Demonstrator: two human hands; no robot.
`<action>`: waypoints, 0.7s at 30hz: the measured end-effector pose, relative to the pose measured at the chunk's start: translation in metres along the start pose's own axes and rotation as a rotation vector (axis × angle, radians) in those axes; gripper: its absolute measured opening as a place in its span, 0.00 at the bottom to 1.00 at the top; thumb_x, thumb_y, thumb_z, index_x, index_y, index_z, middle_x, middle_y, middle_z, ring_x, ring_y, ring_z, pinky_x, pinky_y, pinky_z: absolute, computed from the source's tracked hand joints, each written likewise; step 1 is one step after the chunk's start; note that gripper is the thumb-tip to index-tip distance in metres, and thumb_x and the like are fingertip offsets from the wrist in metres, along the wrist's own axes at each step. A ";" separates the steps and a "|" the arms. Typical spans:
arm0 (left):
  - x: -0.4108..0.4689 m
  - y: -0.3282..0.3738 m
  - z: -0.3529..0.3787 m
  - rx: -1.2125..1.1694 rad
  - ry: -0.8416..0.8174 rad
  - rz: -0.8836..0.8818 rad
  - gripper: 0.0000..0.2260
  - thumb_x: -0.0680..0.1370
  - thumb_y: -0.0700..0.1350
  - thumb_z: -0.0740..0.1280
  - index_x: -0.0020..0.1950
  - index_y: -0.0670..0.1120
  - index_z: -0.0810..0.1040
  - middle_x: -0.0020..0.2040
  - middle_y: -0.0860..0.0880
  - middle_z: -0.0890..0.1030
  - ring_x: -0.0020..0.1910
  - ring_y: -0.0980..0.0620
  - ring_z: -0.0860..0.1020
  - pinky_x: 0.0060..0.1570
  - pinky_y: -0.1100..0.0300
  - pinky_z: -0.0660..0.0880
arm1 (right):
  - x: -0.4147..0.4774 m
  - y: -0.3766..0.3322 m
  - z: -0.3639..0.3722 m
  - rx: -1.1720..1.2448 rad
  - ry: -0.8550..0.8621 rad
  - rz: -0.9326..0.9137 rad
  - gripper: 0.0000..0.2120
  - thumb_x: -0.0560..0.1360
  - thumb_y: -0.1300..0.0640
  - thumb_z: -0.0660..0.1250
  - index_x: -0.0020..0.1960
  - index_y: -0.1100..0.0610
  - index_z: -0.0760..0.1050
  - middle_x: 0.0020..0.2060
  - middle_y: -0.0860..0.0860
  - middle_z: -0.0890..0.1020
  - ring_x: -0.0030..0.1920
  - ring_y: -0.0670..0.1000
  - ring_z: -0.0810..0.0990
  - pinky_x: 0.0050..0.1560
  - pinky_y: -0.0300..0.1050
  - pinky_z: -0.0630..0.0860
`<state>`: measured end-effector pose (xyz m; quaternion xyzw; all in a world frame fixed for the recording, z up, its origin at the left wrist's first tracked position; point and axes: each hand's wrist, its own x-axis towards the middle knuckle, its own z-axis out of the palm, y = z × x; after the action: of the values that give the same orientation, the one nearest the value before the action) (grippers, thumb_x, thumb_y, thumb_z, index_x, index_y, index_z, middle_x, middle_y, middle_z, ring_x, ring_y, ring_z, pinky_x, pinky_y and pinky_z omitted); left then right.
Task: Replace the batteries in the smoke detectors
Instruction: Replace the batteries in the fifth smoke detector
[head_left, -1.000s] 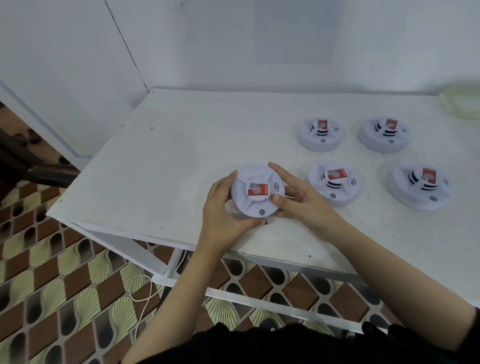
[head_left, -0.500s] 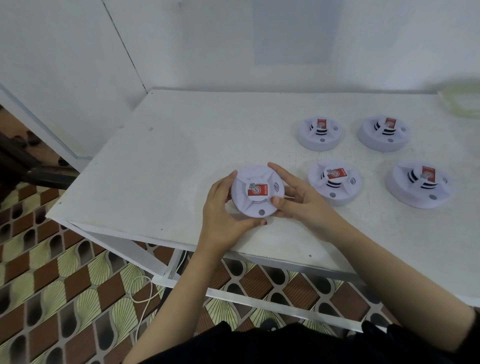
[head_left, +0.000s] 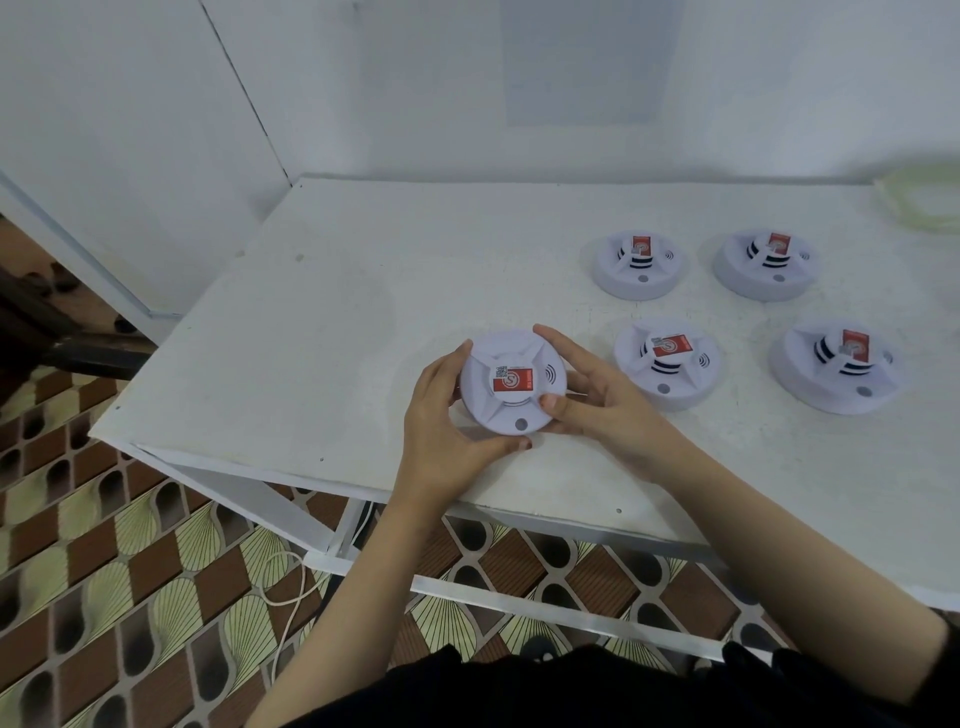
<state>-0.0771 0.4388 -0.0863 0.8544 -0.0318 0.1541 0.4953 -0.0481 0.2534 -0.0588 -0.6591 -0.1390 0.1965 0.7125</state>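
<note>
Held smoke detector (head_left: 511, 382): white, round, at the near-left part of the white surface (head_left: 337, 312), close to its front edge. Whether its base rests on the surface or is lifted slightly cannot be told.

Labels, held unit:
- Red sticker (head_left: 513, 378) on the centre hub, with a white ring logo. The char. inside is possibly an "S", too small to confirm.
- Small QR patch at the sticker's upper-left corner. Fine print along the right edge is not legible.
- Sound-wave mark (head_left: 551, 373) printed to the right of the hub.
- Grey round dot (head_left: 521, 425) on the near rim.

Grips:
- Left grip (head_left: 447, 421) is curled round the left rim, thumb under the near edge, fingertips at the far-left edge.
- Right grip (head_left: 597, 395) is clamped on the right rim, index finger along the far edge, thumb pressed beside the hub.

Other units: four more detectors lie untouched to the right, in two rows: far-left detector (head_left: 638, 265), far-right detector (head_left: 766, 265), near-left detector (head_left: 667, 364), near-right detector (head_left: 839, 366). Each carries the same red sticker. No writing is readable on them.

Vs. 0.5 s and 1.0 s ago: the held unit's pos. and sticker orientation are unchanged, both grips are in the same places, and the four other units are unmoved.
</note>
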 end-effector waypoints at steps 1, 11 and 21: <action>0.000 -0.001 0.000 0.001 0.001 -0.001 0.43 0.58 0.49 0.83 0.70 0.47 0.69 0.60 0.65 0.70 0.61 0.67 0.69 0.59 0.75 0.67 | 0.000 0.000 0.000 -0.004 0.000 0.001 0.30 0.76 0.67 0.63 0.73 0.48 0.60 0.60 0.53 0.78 0.56 0.48 0.80 0.56 0.46 0.78; -0.001 0.000 0.000 -0.009 0.008 -0.008 0.42 0.59 0.48 0.83 0.70 0.47 0.70 0.61 0.59 0.73 0.62 0.62 0.71 0.60 0.72 0.70 | -0.001 0.000 0.000 -0.008 0.001 0.009 0.31 0.76 0.69 0.62 0.73 0.49 0.60 0.60 0.54 0.78 0.55 0.48 0.79 0.55 0.44 0.78; 0.000 0.000 0.000 0.000 -0.001 -0.012 0.41 0.59 0.47 0.83 0.70 0.48 0.69 0.60 0.61 0.72 0.61 0.63 0.71 0.59 0.74 0.69 | -0.001 -0.002 0.001 -0.024 0.007 0.011 0.30 0.76 0.68 0.62 0.72 0.47 0.60 0.59 0.53 0.78 0.55 0.48 0.79 0.56 0.45 0.78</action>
<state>-0.0771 0.4387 -0.0863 0.8545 -0.0271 0.1509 0.4963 -0.0495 0.2533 -0.0569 -0.6690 -0.1350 0.1966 0.7040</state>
